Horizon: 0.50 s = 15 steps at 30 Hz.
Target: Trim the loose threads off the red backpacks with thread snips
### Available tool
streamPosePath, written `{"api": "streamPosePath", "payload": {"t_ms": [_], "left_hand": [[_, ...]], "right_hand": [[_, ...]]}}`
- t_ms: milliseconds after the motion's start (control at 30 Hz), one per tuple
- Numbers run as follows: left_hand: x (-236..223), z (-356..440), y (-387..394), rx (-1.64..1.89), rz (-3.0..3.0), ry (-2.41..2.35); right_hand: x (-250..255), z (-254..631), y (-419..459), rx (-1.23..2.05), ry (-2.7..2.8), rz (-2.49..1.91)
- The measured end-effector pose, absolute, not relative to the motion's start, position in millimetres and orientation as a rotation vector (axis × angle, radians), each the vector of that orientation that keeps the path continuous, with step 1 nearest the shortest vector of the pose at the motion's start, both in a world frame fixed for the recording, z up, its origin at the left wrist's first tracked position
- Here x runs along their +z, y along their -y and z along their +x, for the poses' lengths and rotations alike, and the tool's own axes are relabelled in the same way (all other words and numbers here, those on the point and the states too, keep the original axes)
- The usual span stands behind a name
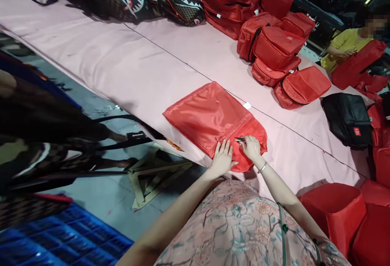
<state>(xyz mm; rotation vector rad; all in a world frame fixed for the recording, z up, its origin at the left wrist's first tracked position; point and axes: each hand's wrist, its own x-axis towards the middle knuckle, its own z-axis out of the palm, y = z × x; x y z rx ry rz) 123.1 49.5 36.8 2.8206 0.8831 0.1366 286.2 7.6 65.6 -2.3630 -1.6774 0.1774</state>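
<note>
A flat red fabric bag (210, 113) lies on the pink-covered table in front of me, its rounded end toward my right hand. A small white tag (247, 105) sticks out from its far edge. My left hand (222, 158) rests on the near edge of the bag, fingers stretched out and holding nothing. Closed around a small pair of thread snips (239, 139), my right hand (252, 148) is over the rounded end. The dark tips of the snips point left, close to the seam across the bag. The handles are hidden inside my fingers.
Red backpacks (277, 42) are piled at the back right, near a black backpack (347, 120). Shark-mouth patterned backpacks (181, 0) line the far edge. A person in yellow (344, 46) handles red fabric. Blue crates (61, 237) stand on the floor at left.
</note>
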Motion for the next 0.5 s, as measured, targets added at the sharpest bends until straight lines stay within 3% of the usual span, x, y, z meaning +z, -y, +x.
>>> {"api": "streamPosePath", "payload": {"t_ms": [500], "left_hand": [[42,111,-58,0.069,2.744,-0.755]], "right_hand": [[67,295,-17,0.172,1.979,-2.365]]}}
